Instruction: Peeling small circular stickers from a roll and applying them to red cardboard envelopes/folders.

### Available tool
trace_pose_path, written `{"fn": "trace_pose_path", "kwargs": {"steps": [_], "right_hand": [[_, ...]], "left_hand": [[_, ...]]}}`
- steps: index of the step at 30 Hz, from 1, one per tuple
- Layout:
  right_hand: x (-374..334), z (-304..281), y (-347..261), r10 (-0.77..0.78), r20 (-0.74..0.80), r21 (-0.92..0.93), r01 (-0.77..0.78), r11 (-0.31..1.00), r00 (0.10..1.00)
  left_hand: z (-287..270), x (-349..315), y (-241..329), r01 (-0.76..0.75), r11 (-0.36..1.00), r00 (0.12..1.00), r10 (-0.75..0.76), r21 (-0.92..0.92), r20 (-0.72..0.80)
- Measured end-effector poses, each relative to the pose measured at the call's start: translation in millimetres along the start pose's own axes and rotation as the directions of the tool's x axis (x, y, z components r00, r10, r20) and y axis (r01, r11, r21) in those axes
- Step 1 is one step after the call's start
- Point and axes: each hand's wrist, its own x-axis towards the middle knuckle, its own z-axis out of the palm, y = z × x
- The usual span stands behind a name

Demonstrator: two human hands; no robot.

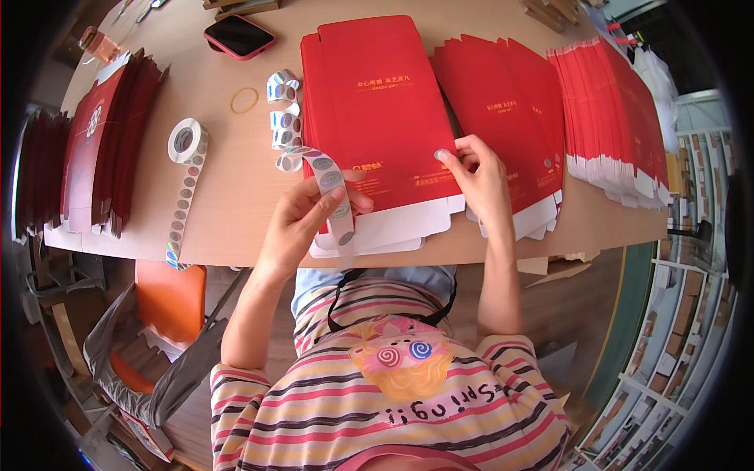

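Note:
A stack of flat red cartons [377,118] with gold print and white end flaps lies in front of me. My left hand [302,216] pinches a strip of round silvery stickers [323,166] between thumb and fingers, over the stack's lower left corner. The strip's loose end hangs below the thumb, and its far part curls away beside the stack. At the lower right edge of the top carton, my right hand [482,179] is closed, with a small round silvery sticker [442,155] at the thumb tip. Whether that sticker touches the carton, I cannot tell.
More red cartons [503,102] fan out to the right, beside an upright-packed bundle [609,118]. Dark red bundles [114,149] stand at the left. A sticker roll [185,141] trails its strip toward the table edge. A phone [239,36] and a rubber band [243,100] lie farther back.

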Motion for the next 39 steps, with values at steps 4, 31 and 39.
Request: {"fn": "trace_pose_path", "kwargs": {"steps": [4,31,39], "right_hand": [[-18,15,-13,-0.224,-0.307,-0.244,0.151,0.958,0.925],[-39,3,-70,-0.650,-0.191,-0.211,0.616,0.759,0.736],[-36,46,-83,-0.815,-0.015,-0.206,0.796,0.570,0.580]], "left_hand": [[9,-2,16,-0.066,0.998,0.995,0.065,-0.020,-0.074],[36,-13,11,-0.058,0.943,0.998,0.048,-0.326,-0.038],[33,-21,18,0.036,0.997,0.985,-0.024,0.067,-0.169]]}}
